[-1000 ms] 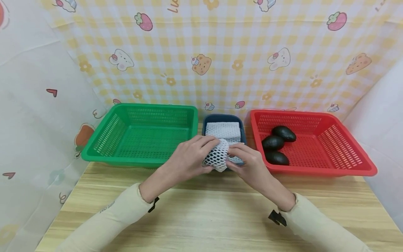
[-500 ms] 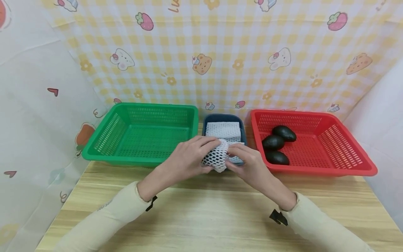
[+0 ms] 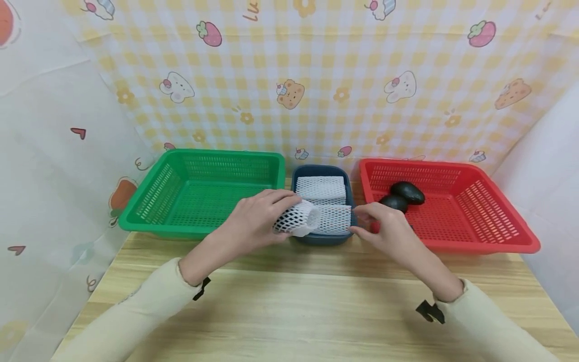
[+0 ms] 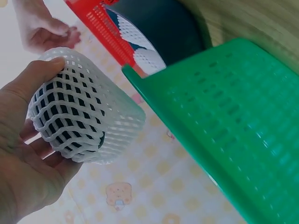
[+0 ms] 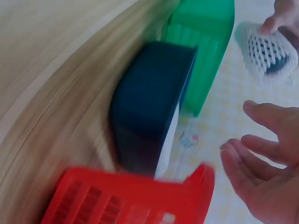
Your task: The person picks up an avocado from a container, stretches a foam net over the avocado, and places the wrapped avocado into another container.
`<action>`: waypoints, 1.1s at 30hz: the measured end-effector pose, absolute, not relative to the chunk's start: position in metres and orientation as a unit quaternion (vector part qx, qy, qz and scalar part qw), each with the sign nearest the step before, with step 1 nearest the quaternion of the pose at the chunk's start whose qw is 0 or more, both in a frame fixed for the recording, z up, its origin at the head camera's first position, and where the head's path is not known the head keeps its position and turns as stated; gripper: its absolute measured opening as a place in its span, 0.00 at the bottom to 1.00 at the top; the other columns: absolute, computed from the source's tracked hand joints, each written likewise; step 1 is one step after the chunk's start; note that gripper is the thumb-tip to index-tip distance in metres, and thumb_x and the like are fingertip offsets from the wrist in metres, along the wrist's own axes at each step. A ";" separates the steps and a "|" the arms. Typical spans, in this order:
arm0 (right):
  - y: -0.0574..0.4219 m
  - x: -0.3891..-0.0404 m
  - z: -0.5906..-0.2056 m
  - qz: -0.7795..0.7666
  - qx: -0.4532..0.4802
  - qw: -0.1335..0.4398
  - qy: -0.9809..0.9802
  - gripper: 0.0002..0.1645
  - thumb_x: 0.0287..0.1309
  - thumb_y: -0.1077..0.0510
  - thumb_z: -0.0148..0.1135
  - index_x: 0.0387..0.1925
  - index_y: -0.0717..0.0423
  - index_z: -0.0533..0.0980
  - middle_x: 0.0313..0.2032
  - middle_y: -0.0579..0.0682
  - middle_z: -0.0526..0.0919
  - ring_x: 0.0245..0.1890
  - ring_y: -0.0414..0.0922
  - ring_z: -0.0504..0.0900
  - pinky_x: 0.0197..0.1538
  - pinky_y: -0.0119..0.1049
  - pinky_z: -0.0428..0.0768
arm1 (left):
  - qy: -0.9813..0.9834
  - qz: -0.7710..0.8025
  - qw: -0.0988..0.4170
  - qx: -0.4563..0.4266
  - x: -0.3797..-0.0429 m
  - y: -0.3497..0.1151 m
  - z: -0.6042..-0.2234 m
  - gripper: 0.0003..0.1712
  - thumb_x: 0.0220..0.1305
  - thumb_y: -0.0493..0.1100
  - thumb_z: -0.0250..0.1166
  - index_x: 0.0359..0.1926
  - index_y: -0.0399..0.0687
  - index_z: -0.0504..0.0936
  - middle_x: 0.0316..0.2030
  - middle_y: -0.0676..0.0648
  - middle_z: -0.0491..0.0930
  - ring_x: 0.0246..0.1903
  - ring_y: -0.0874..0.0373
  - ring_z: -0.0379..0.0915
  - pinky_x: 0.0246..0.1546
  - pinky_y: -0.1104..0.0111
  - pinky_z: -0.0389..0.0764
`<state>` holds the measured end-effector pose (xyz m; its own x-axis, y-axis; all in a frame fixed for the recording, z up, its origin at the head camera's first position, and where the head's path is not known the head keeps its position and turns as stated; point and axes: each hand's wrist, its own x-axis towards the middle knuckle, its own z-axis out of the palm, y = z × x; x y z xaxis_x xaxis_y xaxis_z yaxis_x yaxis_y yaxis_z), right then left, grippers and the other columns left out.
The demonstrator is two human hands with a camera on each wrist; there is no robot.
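My left hand (image 3: 258, 218) grips an avocado in a white foam net sleeve (image 4: 84, 107), thumb on one side and fingers on the other. Through the mesh the dark fruit shows, and the sleeve's far end reaches past it. The bundle is over the front left of a dark blue bin (image 3: 323, 240). That bin holds flat foam net sleeves (image 3: 320, 187). My right hand (image 3: 389, 226) is apart from the bundle, between the bin and the red basket, with nothing in its spread fingers (image 5: 261, 114).
To the left stands a green basket (image 3: 226, 234) with slotted walls. A red basket (image 3: 466, 246) at the right holds dark avocados (image 3: 408, 192), partly behind my right hand. Patterned cloth (image 3: 334, 60) hangs behind the wooden table (image 3: 298, 311).
My right hand has let go of the foam sleeve and moved right, toward the red basket. My left hand has shifted slightly left with the sleeved avocado, whose sleeve end now faces right.
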<state>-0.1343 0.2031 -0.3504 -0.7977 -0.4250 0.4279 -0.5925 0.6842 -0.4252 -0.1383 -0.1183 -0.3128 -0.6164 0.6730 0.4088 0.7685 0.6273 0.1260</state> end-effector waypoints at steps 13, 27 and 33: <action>0.248 -0.127 -0.346 0.214 0.210 0.050 -0.953 0.23 0.46 0.54 0.84 0.42 0.60 0.82 0.33 0.49 0.82 0.32 0.46 0.79 0.36 0.44 0.83 | -0.912 -0.134 0.141 -0.361 -0.146 -0.155 -0.307 0.39 0.47 0.47 0.84 0.61 0.45 0.81 0.58 0.44 0.79 0.52 0.45 0.76 0.37 0.53 0.84; 0.265 -0.124 -0.344 0.178 0.268 -0.002 -0.947 0.14 0.48 0.60 0.82 0.36 0.52 0.84 0.27 0.39 0.78 0.27 0.39 0.75 0.32 0.37 0.78 | -0.943 -0.127 0.074 -0.297 -0.161 -0.191 -0.303 0.39 0.50 0.44 0.82 0.63 0.42 0.78 0.60 0.41 0.77 0.50 0.42 0.78 0.37 0.50 0.83; 0.268 -0.123 -0.343 0.177 0.291 -0.008 -0.940 0.16 0.48 0.64 0.81 0.39 0.54 0.85 0.32 0.40 0.81 0.30 0.40 0.78 0.38 0.43 0.84 | -0.946 -0.114 0.057 -0.298 -0.168 -0.203 -0.301 0.39 0.49 0.39 0.82 0.64 0.40 0.78 0.61 0.39 0.75 0.51 0.40 0.77 0.40 0.49 0.82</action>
